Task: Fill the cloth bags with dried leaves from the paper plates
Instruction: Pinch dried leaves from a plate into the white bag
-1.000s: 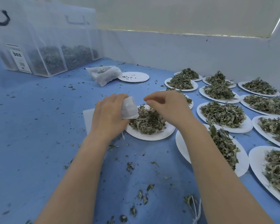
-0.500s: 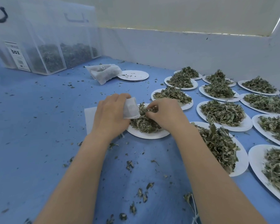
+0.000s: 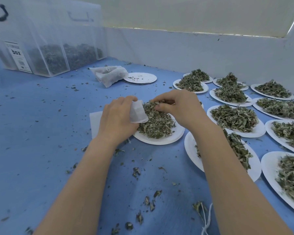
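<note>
A paper plate [image 3: 161,141] heaped with dried leaves [image 3: 157,123] lies in the middle of the blue table. My left hand [image 3: 116,118] grips a small white cloth bag [image 3: 138,111] at the plate's left edge, mouth towards the leaves. My right hand [image 3: 177,106] hovers over the heap and pinches a tuft of leaves right beside the bag's mouth. Flat white cloth [image 3: 95,122] lies under my left hand. Two filled cloth bags [image 3: 109,76] lie further back.
Several plates of leaves [image 3: 234,118] crowd the right side up to the white wall. An emptied plate [image 3: 140,78] sits by the filled bags. Clear storage boxes [image 3: 46,48] with leaves stand at the back left. Leaf scraps and a white string [image 3: 207,219] litter the table.
My right hand dipped into the heap, took a pinch of leaves and lifted it to the bag's mouth. My left hand kept holding the bag in place.
</note>
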`<action>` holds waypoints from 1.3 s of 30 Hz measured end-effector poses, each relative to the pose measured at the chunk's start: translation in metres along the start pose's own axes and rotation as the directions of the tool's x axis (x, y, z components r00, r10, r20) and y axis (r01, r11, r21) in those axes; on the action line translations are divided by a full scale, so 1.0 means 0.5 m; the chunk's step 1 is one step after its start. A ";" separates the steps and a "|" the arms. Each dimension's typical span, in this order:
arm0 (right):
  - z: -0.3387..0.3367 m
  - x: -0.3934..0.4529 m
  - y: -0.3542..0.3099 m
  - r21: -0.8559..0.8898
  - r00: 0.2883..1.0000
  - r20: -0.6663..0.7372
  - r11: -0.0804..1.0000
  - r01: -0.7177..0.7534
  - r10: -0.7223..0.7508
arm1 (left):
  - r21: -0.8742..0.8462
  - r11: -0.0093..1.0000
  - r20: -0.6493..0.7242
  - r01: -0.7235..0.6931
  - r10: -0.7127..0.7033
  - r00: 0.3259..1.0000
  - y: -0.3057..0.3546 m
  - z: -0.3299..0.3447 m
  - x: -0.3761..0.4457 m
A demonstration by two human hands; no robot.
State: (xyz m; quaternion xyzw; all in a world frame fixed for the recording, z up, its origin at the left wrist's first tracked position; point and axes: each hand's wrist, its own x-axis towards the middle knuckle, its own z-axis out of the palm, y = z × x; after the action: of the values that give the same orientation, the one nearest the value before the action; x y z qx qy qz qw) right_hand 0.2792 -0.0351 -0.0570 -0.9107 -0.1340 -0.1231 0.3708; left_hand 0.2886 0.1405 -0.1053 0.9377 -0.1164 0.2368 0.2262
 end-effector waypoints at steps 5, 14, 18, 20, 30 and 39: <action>0.016 -0.002 -0.005 0.060 0.999 0.010 0.997 0.052 -0.052 | -0.133 0.991 -0.014 -0.005 0.003 1.000 0.016 -0.002 -0.003; 0.041 -0.007 -0.015 0.112 0.997 -0.070 0.993 0.019 -0.011 | -0.203 0.978 -0.076 -0.048 0.033 0.997 0.032 -0.001 -0.007; 0.039 -0.006 -0.019 0.048 0.997 -0.070 0.999 0.021 -0.018 | -0.235 0.971 -0.077 -0.046 0.028 0.997 0.038 -0.002 -0.008; 0.036 -0.006 -0.019 0.011 0.996 -0.086 0.999 0.033 -0.032 | -0.292 0.956 -0.093 -0.026 -0.001 0.996 0.044 -0.004 -0.010; 0.000 -0.011 -0.025 0.522 0.981 0.176 0.838 -0.160 0.078 | -0.350 0.937 -0.108 0.008 -0.049 0.993 0.040 -0.002 -0.008; 0.030 -0.009 0.001 0.460 0.993 0.091 0.881 -0.114 0.081 | -0.262 0.965 -0.077 0.031 -0.053 0.996 0.028 0.002 -0.003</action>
State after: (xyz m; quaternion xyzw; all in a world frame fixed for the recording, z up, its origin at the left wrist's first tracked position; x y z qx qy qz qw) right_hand 0.2773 -0.0255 -0.0693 -0.8048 -0.1264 -0.0373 0.5787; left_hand 0.2830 0.1280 -0.1015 0.8914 -0.1170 0.2537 0.3569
